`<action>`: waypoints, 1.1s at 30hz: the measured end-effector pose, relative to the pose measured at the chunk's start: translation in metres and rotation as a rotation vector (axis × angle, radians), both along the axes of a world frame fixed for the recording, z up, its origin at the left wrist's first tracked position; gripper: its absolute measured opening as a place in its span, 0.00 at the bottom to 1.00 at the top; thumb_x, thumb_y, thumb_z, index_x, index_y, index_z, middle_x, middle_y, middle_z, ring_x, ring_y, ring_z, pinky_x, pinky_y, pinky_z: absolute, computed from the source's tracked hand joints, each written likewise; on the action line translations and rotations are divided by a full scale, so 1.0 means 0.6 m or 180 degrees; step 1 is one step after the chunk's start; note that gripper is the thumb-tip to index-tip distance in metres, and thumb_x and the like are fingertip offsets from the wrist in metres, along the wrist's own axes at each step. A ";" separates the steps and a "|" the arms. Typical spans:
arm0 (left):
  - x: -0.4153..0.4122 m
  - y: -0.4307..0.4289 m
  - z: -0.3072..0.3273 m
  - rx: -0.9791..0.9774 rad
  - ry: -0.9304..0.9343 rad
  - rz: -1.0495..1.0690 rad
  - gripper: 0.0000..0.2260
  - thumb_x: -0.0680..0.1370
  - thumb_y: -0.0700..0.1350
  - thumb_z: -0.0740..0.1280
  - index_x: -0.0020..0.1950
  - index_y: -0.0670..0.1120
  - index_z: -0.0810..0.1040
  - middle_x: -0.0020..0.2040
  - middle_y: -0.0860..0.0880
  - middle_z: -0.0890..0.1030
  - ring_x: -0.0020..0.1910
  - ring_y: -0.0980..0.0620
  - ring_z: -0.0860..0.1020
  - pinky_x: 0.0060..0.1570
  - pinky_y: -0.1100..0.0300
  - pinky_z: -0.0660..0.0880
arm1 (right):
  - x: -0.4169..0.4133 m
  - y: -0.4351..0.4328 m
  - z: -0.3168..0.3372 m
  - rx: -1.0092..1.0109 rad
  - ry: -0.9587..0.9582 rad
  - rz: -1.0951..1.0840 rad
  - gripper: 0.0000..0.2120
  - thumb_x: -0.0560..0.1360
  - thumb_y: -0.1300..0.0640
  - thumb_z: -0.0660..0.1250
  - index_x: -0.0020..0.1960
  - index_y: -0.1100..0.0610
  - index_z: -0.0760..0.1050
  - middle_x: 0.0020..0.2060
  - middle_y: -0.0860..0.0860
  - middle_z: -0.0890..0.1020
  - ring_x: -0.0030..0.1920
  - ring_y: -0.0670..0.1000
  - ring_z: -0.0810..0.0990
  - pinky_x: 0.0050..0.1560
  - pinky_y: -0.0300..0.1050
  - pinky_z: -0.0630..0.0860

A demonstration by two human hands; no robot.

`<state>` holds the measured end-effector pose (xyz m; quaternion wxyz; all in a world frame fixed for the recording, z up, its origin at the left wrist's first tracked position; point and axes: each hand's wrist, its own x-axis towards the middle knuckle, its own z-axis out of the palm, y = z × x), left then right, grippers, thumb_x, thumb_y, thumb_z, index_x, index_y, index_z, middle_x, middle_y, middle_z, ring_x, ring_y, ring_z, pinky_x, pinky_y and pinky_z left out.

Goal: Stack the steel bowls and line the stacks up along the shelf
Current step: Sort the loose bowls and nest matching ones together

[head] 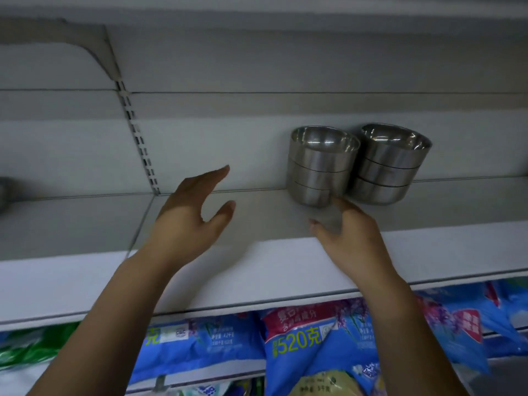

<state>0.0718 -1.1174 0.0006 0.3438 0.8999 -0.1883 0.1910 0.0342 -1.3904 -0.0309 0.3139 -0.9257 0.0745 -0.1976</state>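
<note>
We find the left bowl stack (321, 167) just ahead of our right hand (354, 238), fingers (347, 208) loose, empty; left hand (185, 215) splayed, well apart.

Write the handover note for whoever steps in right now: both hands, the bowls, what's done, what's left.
Left hand: open, holds nothing, hovers over the bare shelf left of the bowls.
Right hand: open, fingertips at the foot of the left stack; whether they actually touch it is unclear.
Bowls: two stacks of three, the left stack and the right stack, upright and side by side near the shelf's back wall.
Done: both stacks are built and standing in a row.
Left: probably only a nudge to straighten the left stack. No loose bowls are in view.
</note>
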 end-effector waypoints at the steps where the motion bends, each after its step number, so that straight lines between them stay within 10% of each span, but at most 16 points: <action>1: -0.014 0.025 0.001 0.0031 -0.0069 0.0061 0.26 0.80 0.51 0.69 0.78 0.57 0.67 0.73 0.53 0.72 0.73 0.55 0.69 0.67 0.65 0.62 | -0.009 0.024 0.004 0.0060 0.0018 0.0004 0.33 0.76 0.43 0.71 0.76 0.57 0.68 0.72 0.55 0.74 0.71 0.56 0.72 0.69 0.46 0.70; 17: -0.274 0.517 -0.007 -0.0031 0.0139 0.1324 0.24 0.79 0.54 0.69 0.75 0.53 0.71 0.69 0.49 0.77 0.66 0.44 0.76 0.66 0.48 0.73 | -0.136 0.544 0.020 0.0203 0.0014 0.1331 0.27 0.77 0.45 0.71 0.72 0.55 0.74 0.72 0.52 0.75 0.73 0.52 0.71 0.74 0.47 0.66; 33: -0.405 0.833 -0.015 -0.0123 0.0227 0.2541 0.26 0.80 0.55 0.67 0.77 0.49 0.68 0.71 0.46 0.75 0.73 0.46 0.70 0.68 0.51 0.68 | -0.142 0.894 0.025 0.0162 0.0036 0.2554 0.24 0.78 0.45 0.71 0.70 0.52 0.75 0.73 0.49 0.73 0.73 0.50 0.70 0.74 0.46 0.66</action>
